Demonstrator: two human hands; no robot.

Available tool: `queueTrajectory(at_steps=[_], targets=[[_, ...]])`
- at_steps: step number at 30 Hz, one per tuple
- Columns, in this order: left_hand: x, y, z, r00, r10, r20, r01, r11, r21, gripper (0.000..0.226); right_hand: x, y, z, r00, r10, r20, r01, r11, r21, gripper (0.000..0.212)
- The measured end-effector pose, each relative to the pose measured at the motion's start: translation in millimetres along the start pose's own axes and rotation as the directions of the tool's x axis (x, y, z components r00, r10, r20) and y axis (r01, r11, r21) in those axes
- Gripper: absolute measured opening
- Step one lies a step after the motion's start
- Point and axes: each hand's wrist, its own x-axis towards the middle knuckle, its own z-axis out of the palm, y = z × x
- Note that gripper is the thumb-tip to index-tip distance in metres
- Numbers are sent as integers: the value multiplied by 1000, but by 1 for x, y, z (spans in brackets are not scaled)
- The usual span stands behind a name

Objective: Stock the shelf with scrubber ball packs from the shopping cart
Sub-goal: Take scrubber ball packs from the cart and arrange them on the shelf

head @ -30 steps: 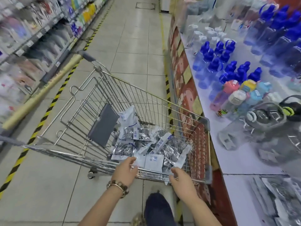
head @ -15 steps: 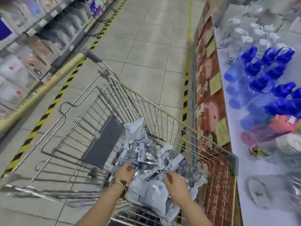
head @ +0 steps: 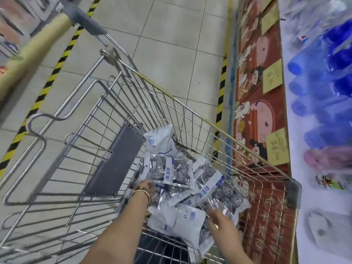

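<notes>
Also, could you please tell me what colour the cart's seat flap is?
Plain grey; the seat flap shows best in the head view.

We see a silver wire shopping cart (head: 190,109) of bright bare metal, with a matt grey plastic seat flap (head: 114,161) and handle grip (head: 85,18). The scrubber ball packs (head: 167,173) in it are glossy, crinkled plastic film, part clear and part white, with shiny coiled metal showing through. The pale floor tiles (head: 171,54) look smooth and faintly sheened; the blue bottles (head: 312,60) are translucent plastic.
</notes>
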Motion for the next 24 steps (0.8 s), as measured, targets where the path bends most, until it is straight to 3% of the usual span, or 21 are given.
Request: queueTrajectory(at_steps=[2,5,7,10,13,16,19,21,24], targets=[[-6,10,4,998,-29,-56,24,996,-85,34,5,-2,3,1000,4,9,-4,1000,10,29],[-9,19,7,990,-46,-136,38,998,-56,30,14,-12,4,1000,13,16,-14,997,73,31],[-25,24,6,984,14,-177,-15,1000,-5,24,21,-22,2,1000,-8,16,7,998,61,32],[-58,32,5,988,67,-136,-81,992,-98,18,29,-42,-4,999,-30,12,29,997,76,35],[-75,40,-5,970,225,-91,-227,974,-8,17,36,-66,-13,999,-42,30,38,991,128,41],[-88,50,-17,934,353,-53,-341,926,162,24,43,-89,-17,998,-70,0,69,981,184,72],[-109,57,-25,849,527,-29,-494,813,308,28,49,-108,-19,993,-100,57,82,963,257,103],[-126,62,-31,818,574,-46,-529,781,331,31,49,-117,-17,982,-127,139,88,963,256,90],[-142,66,-40,824,561,-82,-524,809,267,24,46,-123,-9,954,-219,204,156,945,287,35]])
